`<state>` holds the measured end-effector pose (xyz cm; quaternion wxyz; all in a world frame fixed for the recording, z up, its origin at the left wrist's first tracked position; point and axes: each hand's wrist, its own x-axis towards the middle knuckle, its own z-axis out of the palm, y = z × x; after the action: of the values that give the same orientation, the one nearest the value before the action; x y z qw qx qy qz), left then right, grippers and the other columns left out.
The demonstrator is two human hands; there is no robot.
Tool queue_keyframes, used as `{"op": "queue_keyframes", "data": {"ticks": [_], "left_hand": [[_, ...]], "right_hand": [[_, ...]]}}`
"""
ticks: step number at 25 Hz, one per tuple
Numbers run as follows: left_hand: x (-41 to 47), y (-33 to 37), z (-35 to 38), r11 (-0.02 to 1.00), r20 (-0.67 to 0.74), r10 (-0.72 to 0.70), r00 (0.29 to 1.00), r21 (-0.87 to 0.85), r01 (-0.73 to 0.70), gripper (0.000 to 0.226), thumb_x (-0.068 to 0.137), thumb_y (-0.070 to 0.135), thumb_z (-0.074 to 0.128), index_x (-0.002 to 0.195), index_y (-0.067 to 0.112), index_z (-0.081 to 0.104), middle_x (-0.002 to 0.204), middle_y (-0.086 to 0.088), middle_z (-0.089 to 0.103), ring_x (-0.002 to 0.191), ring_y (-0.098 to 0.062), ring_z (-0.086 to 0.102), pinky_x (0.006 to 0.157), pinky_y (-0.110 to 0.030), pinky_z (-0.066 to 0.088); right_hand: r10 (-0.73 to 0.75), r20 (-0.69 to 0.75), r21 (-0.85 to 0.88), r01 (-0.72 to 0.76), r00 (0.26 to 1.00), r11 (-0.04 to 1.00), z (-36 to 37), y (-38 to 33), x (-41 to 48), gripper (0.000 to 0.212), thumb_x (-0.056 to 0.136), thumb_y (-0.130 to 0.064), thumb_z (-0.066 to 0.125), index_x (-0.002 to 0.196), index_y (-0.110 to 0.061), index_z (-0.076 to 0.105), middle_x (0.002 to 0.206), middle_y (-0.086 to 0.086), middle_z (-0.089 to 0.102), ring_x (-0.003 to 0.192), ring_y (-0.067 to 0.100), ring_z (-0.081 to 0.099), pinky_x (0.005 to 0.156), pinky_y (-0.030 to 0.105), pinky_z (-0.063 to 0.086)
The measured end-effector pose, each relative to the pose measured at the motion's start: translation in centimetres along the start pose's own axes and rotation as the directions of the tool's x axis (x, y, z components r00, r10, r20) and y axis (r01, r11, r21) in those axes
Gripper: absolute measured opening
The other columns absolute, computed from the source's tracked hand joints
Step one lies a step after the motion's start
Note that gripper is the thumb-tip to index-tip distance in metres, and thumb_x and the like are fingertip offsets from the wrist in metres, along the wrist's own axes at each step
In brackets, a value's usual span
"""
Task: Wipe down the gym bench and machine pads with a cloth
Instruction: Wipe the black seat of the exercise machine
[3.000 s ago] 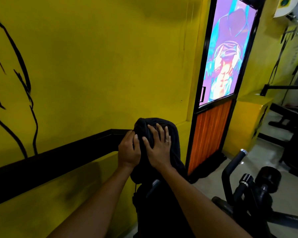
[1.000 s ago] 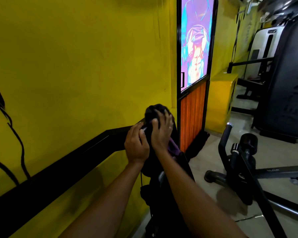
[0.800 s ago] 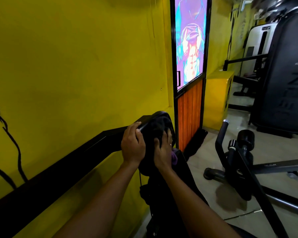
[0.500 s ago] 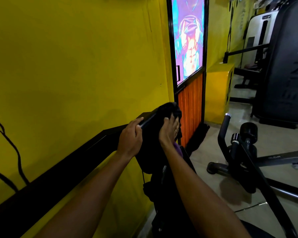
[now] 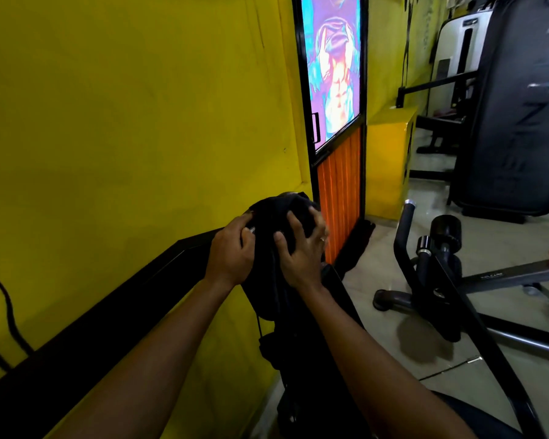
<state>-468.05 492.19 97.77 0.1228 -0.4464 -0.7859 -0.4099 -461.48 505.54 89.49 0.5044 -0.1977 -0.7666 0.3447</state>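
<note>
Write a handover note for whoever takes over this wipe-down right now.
Left hand grips the dark cloth at the pad's top edge; right hand presses it flat, fingers spread.
Cloth is draped over the top of the upright machine pad by the yellow wall.
Done: cannot tell how much is wiped.
Left: the pad's lower part, then the roller pad on the right.

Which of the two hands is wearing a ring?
The right hand, spread over the dark cloth: a thin ring shows on one finger. The left hand, curled at the cloth's edge nearer the wall, shows none.
</note>
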Motion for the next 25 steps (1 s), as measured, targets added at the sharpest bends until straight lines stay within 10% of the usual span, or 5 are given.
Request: {"op": "queue_keyframes", "data": {"ticks": [3,9,16,25], "left_hand": [[-0.1,0.3,0.0,1.000,-0.014,0.017,1.000,-0.011,-0.017,0.053,0.097,0.028,0.031,0.139,0.007,0.057,0.139,-0.010,0.060,0.125,-0.024,0.058,0.100,-0.030,0.045],[-0.3,0.1,0.0,0.999,-0.038,0.044,0.998,-0.011,-0.044,0.051,0.098,0.023,0.032,0.137,0.007,0.060,0.140,-0.009,0.059,0.128,-0.022,0.056,0.102,-0.026,0.042],[-0.4,0.1,0.1,0.998,-0.044,0.061,0.997,0.007,-0.060,0.052,0.099,0.025,0.031,0.138,0.005,0.058,0.141,-0.011,0.059,0.126,-0.026,0.058,0.100,-0.033,0.046],[-0.2,-0.2,0.1,0.996,-0.053,0.076,0.996,-0.043,-0.078,0.050,0.097,0.021,0.033,0.135,0.005,0.061,0.138,-0.011,0.061,0.126,-0.023,0.058,0.102,-0.027,0.044]], "right_hand": [[-0.017,0.074,0.026,0.015,0.997,1.000,0.8,1.0,3.4,0.052,0.101,-0.061,0.035,0.148,-0.042,0.045,0.168,-0.003,0.014,0.156,0.028,0.005,0.123,0.054,0.014],[0.468,0.057,0.079,-0.471,0.882,0.879,0.5,2.3,0.4,0.050,0.109,-0.035,0.040,0.158,-0.025,0.033,0.169,0.002,0.014,0.154,0.032,0.014,0.122,0.054,0.020],[0.233,0.153,-0.029,-0.231,0.960,0.973,0.4,-2.9,-1.1,0.055,0.106,-0.049,0.028,0.156,-0.029,0.034,0.170,-0.007,0.004,0.157,0.022,-0.003,0.123,0.048,0.002],[0.612,0.175,0.046,-0.627,0.771,0.777,-0.6,4.3,5.0,0.052,0.108,-0.052,0.029,0.132,-0.014,0.054,0.132,0.016,0.052,0.123,0.037,0.053,0.098,0.047,0.043]]}}
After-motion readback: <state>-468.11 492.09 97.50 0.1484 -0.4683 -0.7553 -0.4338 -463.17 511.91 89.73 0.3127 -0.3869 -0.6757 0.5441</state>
